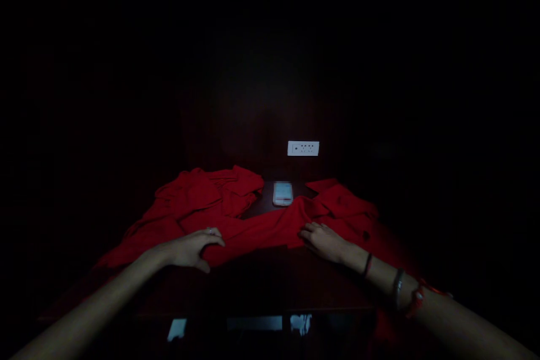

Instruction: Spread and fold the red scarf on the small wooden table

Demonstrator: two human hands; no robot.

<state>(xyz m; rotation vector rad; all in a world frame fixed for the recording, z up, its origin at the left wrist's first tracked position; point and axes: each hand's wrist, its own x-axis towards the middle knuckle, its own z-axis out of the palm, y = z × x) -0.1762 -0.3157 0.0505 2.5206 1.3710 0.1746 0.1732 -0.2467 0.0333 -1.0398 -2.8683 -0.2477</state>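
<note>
"Where is the red cloth (257, 232)?"

"Across the counter (262, 207), bunched in a heap on the left, drawn into a narrower stretch between the hands, and spreading again on the right. I can't tell whether it's all one piece."

"And each grip?"

"The left hand (189, 250) lies at the near edge of the stretch, thumb and forefinger well apart. The right hand (327, 242) has its fingers curled over the cloth; whether they pinch it, I can't tell."

"How would you handle it well?"

"I'd work both hands evenly, with flat fingers smoothing outward from the middle, so creases don't gather under the right one. The heap on the left probably wants loosening rather than pulling."

"Anything to mind?"

"The phone (282, 193) just beyond the cloth; a hard tug might catch it. The bracelets (399, 281) on the right arm could snag, and the light is poor, so I'd feel for folds."
</note>
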